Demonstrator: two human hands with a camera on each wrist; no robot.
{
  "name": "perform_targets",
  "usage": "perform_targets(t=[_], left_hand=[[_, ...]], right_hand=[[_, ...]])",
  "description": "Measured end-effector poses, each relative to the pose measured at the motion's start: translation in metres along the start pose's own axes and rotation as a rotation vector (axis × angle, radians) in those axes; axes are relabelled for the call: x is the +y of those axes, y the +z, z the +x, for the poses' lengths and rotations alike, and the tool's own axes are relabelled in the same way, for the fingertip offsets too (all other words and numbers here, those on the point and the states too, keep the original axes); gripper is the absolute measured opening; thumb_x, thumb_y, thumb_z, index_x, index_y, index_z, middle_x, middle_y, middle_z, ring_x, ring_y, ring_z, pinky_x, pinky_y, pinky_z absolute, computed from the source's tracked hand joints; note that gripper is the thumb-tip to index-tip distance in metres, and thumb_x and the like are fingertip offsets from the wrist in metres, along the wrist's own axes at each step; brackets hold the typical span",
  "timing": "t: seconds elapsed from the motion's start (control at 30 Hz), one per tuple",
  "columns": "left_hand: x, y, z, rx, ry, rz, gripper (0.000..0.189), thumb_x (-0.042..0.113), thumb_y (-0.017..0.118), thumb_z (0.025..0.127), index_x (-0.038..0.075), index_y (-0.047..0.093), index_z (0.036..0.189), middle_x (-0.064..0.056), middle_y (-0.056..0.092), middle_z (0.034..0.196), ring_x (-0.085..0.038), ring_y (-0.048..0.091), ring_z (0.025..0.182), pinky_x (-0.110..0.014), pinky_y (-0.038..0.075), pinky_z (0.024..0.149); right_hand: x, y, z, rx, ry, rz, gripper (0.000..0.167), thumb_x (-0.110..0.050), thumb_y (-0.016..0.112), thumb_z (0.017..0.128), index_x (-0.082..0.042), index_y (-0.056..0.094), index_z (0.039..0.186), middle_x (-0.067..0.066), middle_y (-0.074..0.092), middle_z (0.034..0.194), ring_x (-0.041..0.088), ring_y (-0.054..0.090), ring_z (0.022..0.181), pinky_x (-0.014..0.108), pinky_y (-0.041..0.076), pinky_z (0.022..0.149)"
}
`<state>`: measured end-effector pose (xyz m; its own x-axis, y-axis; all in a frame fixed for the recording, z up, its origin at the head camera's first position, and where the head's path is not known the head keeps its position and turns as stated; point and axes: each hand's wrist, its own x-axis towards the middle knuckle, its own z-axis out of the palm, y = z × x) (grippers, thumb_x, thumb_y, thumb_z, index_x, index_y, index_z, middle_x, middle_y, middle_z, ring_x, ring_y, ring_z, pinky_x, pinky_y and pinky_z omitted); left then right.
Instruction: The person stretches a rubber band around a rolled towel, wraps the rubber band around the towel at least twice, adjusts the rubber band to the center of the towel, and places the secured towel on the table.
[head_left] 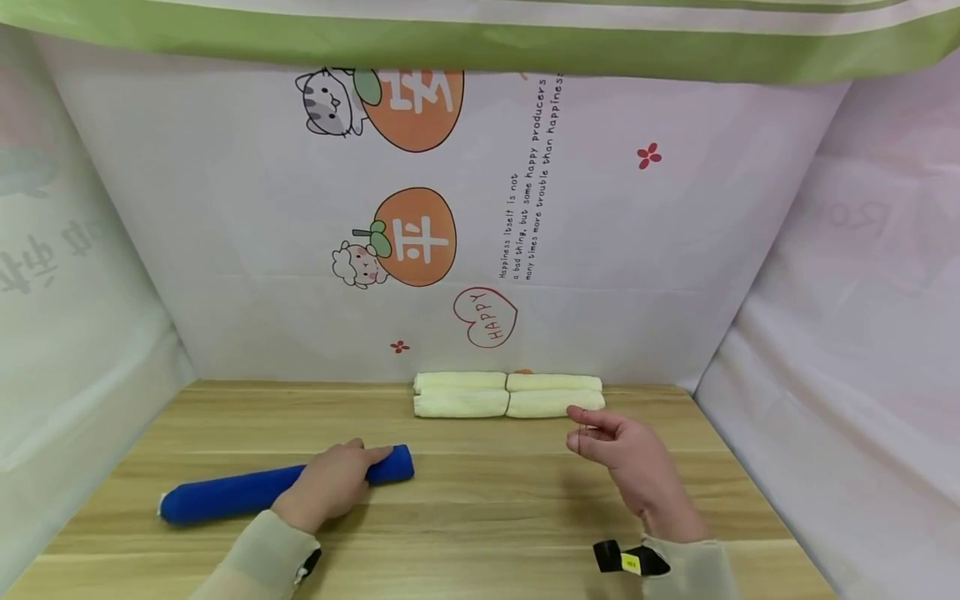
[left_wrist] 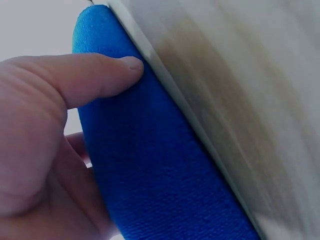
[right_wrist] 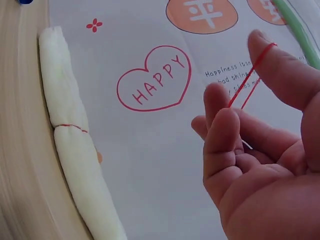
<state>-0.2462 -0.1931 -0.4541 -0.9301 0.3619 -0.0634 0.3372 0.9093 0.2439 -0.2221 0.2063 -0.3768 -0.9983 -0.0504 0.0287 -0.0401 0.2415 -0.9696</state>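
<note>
A blue rolled towel lies slantwise at the left of the wooden table. My left hand grips it near its right end. In the left wrist view the thumb lies across the blue cloth, and the other fingers are partly hidden behind the roll. My right hand is raised at the right, holding a thin red rubber band stretched between thumb and fingers. Behind that hand, two pale yellow rolled towels lie side by side against the back wall, each with a dark reddish band round its middle.
The wooden tabletop is enclosed by a printed white back panel and white cloth side walls. A green and white striped edge hangs across the top. A black strap sits at the right wrist.
</note>
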Motion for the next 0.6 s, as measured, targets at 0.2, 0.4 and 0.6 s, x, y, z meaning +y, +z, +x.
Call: perform_targets(t=[0.2, 0.4, 0.6], left_hand=[[0.0010, -0.0041, -0.0013, -0.008, 0.031, 0.007, 0.049, 0.001, 0.069, 0.091, 0.016, 0.062, 0.137, -0.020, 0.060, 0.123, -0.036, 0.063, 0.102, -0.052, 0.050, 0.087], [0.0022, -0.0050, -0.0020, -0.007, 0.034, 0.009, 0.049, 0.001, 0.070, 0.090, 0.016, 0.063, 0.136, -0.017, 0.061, 0.118, -0.034, 0.063, 0.101, -0.051, 0.050, 0.086], [0.0038, -0.0049, -0.0018, -0.007, 0.028, 0.007, 0.049, 0.001, 0.070, 0.090, 0.015, 0.063, 0.136, -0.016, 0.062, 0.118, -0.033, 0.063, 0.100, -0.051, 0.051, 0.086]], right_hand=[[-0.0036, 0.0018, -0.0030, -0.043, -0.006, -0.024, 0.057, -0.008, 0.086, 0.078, 0.010, 0.060, 0.126, 0.013, 0.053, 0.142, 0.023, 0.056, 0.112, 0.023, 0.049, 0.086], [-0.0002, 0.0005, -0.0037, -0.064, -0.012, -0.092, 0.055, -0.010, 0.088, 0.074, 0.007, 0.065, 0.121, 0.006, 0.050, 0.145, 0.024, 0.054, 0.111, 0.024, 0.049, 0.086], [0.0047, -0.0002, -0.0041, -0.154, -0.063, 0.032, 0.060, -0.008, 0.086, 0.076, 0.009, 0.059, 0.127, 0.007, 0.042, 0.152, 0.033, 0.048, 0.130, 0.031, 0.047, 0.097]])
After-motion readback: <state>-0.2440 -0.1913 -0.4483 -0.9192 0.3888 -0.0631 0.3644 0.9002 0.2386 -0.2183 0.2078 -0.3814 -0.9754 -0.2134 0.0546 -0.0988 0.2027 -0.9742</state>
